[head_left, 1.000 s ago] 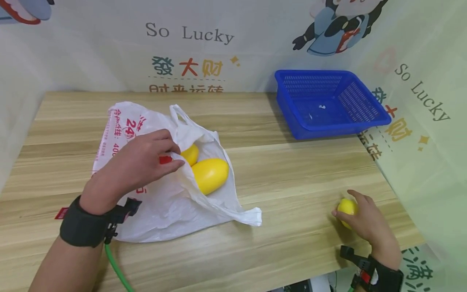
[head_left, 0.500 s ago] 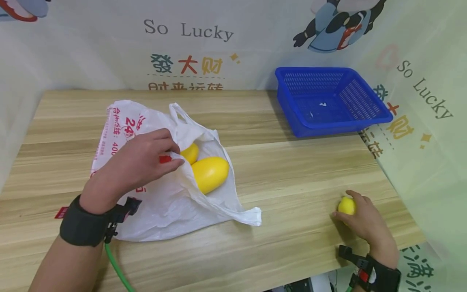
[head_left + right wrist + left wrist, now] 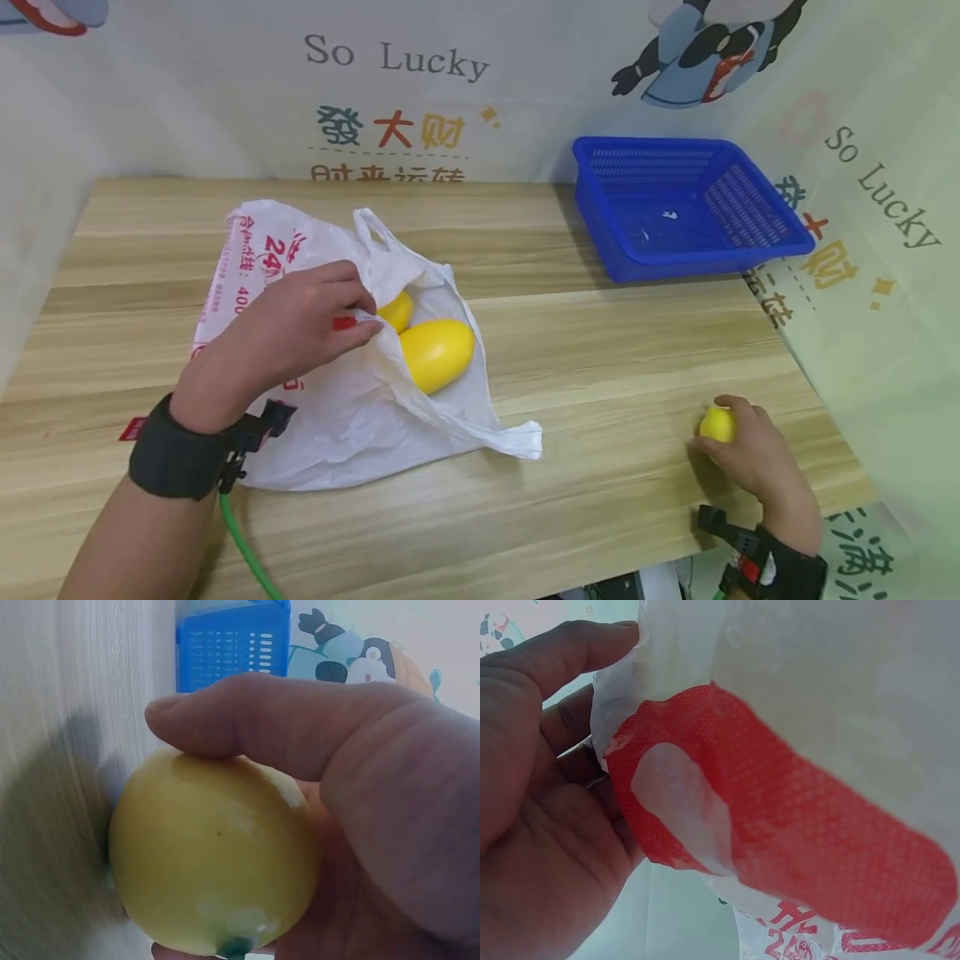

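On the left of the table, my left hand (image 3: 296, 321) pinches the edge of a white plastic bag (image 3: 337, 425) between thumb and fingers, holding its mouth apart. Inside the opening lie a large smooth yellow fruit like a mango (image 3: 438, 354) and a second yellow fruit (image 3: 399, 310), partly covered by the bag. The left wrist view shows the bag's red printed patch (image 3: 810, 825) beside the fingers. At the right, my right hand (image 3: 757, 450) grips a yellow lemon (image 3: 717, 424) close over the wood. Its green stem end (image 3: 236, 947) shows in the right wrist view.
A blue slotted basket (image 3: 630, 268) stands at the table's back right corner, with small white scraps inside. Printed cloth (image 3: 525, 50) hangs behind the table (image 3: 570, 350) and along its right side. A green cable (image 3: 243, 546) trails from the left wrist strap.
The lemon has turned a little in my right hand, its lower end now hidden behind the thumb. My left hand keeps its hold on the bag. The head view has shifted slightly.
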### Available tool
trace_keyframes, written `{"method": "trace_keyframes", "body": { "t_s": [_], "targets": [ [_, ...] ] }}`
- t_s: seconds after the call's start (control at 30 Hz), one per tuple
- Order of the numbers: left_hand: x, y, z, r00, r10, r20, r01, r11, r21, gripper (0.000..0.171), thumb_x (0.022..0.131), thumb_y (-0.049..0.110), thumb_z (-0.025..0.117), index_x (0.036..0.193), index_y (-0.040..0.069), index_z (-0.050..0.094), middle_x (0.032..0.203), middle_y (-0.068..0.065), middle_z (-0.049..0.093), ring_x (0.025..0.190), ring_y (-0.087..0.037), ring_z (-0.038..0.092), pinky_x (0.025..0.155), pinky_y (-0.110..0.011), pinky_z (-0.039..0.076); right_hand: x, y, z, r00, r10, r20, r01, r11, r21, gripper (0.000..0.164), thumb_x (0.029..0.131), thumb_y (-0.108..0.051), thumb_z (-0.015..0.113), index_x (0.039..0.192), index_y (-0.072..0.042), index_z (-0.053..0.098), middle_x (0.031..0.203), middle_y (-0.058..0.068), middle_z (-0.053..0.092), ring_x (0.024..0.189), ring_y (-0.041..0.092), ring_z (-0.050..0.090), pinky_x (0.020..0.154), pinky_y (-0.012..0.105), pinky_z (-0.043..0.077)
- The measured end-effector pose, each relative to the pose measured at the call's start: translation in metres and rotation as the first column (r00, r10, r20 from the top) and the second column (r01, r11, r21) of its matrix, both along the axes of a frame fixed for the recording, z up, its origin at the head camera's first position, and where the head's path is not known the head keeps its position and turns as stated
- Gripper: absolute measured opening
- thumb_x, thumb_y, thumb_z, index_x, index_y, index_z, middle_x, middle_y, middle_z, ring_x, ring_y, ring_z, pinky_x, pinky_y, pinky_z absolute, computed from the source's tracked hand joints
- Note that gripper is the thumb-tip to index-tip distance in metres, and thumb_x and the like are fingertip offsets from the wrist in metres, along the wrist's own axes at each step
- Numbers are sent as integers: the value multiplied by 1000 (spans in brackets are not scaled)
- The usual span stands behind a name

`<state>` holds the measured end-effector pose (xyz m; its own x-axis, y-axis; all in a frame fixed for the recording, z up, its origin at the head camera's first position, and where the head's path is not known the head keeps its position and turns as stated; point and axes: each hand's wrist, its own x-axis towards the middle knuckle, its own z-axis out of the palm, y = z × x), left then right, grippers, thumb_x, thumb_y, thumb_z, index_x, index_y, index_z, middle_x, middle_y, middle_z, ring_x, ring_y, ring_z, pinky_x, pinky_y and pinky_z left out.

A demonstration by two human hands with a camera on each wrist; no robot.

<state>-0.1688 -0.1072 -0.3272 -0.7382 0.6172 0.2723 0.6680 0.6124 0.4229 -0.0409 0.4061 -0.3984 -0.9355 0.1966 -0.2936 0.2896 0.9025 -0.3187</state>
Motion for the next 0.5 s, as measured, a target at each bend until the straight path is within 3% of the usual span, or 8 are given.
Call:
{"method": "trace_keyframes", "body": {
  "t_s": [0.5],
  "targets": [
    [1, -2, 3, 999, 1, 32, -1, 1000, -14, 17, 84, 12, 83, 98, 5, 76, 94, -5, 66, 79, -18, 59, 72, -36, 57, -10, -12, 3, 998, 67, -10, -67, 998, -17, 62, 88, -16, 73, 133, 13, 41, 114, 37, 51, 89, 40, 55, 73, 50, 48]
  ]
}}
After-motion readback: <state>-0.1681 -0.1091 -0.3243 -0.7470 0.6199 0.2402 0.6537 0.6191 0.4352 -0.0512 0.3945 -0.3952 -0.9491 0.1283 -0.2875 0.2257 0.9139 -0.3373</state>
